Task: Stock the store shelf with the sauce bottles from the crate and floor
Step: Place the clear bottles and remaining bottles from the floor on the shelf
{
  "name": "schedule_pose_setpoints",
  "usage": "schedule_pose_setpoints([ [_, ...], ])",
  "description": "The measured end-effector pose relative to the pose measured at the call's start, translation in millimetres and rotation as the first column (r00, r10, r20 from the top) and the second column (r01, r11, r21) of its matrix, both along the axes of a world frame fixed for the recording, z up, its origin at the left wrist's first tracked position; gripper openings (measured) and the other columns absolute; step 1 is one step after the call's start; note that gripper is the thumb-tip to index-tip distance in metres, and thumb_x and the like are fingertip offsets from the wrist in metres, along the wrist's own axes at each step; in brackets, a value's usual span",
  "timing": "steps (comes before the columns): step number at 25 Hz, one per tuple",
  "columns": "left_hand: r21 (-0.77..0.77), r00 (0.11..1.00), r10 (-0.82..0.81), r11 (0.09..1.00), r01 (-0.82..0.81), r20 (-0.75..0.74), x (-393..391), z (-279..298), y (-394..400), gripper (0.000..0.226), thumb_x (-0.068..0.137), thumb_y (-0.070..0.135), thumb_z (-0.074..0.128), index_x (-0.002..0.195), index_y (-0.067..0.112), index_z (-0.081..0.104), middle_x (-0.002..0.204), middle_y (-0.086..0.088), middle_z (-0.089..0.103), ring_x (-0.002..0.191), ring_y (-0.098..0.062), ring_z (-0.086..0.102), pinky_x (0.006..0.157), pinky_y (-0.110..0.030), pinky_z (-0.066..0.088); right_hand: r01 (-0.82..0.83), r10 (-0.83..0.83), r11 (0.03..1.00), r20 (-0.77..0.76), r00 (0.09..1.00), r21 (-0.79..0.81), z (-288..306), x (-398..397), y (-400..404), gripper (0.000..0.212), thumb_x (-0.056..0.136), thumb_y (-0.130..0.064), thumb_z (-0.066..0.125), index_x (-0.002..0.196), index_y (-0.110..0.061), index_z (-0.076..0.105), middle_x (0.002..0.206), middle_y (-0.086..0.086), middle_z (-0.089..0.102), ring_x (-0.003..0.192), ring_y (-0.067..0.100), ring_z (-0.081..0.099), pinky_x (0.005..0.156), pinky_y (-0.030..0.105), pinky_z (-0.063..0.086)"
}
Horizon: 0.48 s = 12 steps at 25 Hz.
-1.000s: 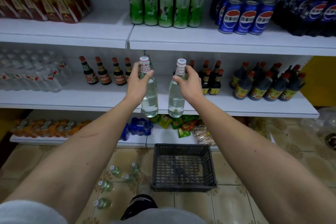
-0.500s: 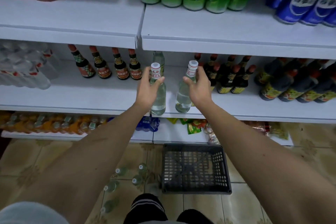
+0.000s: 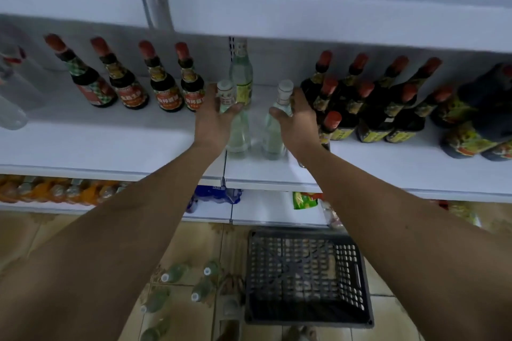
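This was a small shop. White tiered shelves (image 3: 110,144) carried goods in rows: dark red-capped sauce bottles (image 3: 163,86) stood side by side, more of them (image 3: 374,108) grouped to the right, with orange drinks (image 3: 55,188) and snack packets (image 3: 304,199) on the tier below. A black plastic crate (image 3: 304,277) sat on the patterned tile floor (image 3: 41,235) beside loose clear bottles (image 3: 177,274).

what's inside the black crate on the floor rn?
Nothing shows inside the black crate: only its bare lattice bottom, with floor tile seen through it. The right forearm covers its right edge, so that strip cannot be checked. Loose clear bottles lie on the floor to its left.
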<state>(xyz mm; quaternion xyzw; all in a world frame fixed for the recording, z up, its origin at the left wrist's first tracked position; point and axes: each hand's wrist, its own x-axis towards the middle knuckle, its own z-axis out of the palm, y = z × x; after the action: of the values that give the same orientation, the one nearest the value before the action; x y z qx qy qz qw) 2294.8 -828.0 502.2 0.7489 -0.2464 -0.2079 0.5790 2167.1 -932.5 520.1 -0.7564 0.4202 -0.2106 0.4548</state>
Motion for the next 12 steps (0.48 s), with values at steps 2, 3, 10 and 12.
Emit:
schedule_pose_setpoints([
  [2, -0.012, 0.999, 0.002, 1.0, -0.001, 0.046, 5, -19, -6, 0.043, 0.088, 0.01, 0.067, 0.125, 0.004, 0.047, 0.118, -0.006, 0.061, 0.107, -0.016, 0.059, 0.078, -0.002, 0.043, -0.016, 0.016, 0.999, 0.013, 1.0, -0.035, -22, 10, -10, 0.044, 0.089, -0.02, 0.065, 0.129, -0.013, 0.047, 0.108, 0.009, 0.064, 0.097, 0.03, 0.061, 0.084, 0.041, 0.051],
  [3, -0.016, 0.998, -0.01, 1.0, 0.011, 0.064, 6, -27, -9, 0.042, 0.087, 0.007, 0.067, 0.124, 0.001, 0.047, 0.114, -0.005, 0.061, 0.102, -0.013, 0.06, 0.077, -0.002, 0.043, -0.021, 0.022, 0.998, 0.018, 1.0, -0.056, -32, 12, -14, 0.044, 0.089, -0.021, 0.065, 0.128, -0.012, 0.048, 0.106, 0.01, 0.064, 0.093, 0.031, 0.062, 0.082, 0.043, 0.052],
  [10, -0.042, 0.981, -0.018, 0.999, 0.026, 0.191, 12, -39, -24, 0.04, 0.082, 0.003, 0.07, 0.115, -0.007, 0.049, 0.103, -0.007, 0.06, 0.083, 0.005, 0.056, 0.071, -0.003, 0.041, -0.074, 0.079, 0.991, 0.05, 0.996, -0.108, -49, 22, -33, 0.03, 0.091, -0.019, 0.06, 0.117, -0.012, 0.046, 0.096, 0.003, 0.06, 0.092, 0.025, 0.06, 0.082, 0.042, 0.05],
  [12, -0.035, 0.981, -0.051, 0.998, 0.058, 0.187, 14, -41, -24, 0.04, 0.083, 0.007, 0.071, 0.116, -0.001, 0.05, 0.106, -0.005, 0.063, 0.089, -0.002, 0.061, 0.076, -0.007, 0.045, -0.073, 0.08, 0.992, 0.071, 0.994, -0.1, -52, 21, -33, 0.03, 0.092, -0.018, 0.059, 0.119, -0.013, 0.046, 0.099, 0.003, 0.06, 0.094, 0.025, 0.06, 0.085, 0.042, 0.05],
])
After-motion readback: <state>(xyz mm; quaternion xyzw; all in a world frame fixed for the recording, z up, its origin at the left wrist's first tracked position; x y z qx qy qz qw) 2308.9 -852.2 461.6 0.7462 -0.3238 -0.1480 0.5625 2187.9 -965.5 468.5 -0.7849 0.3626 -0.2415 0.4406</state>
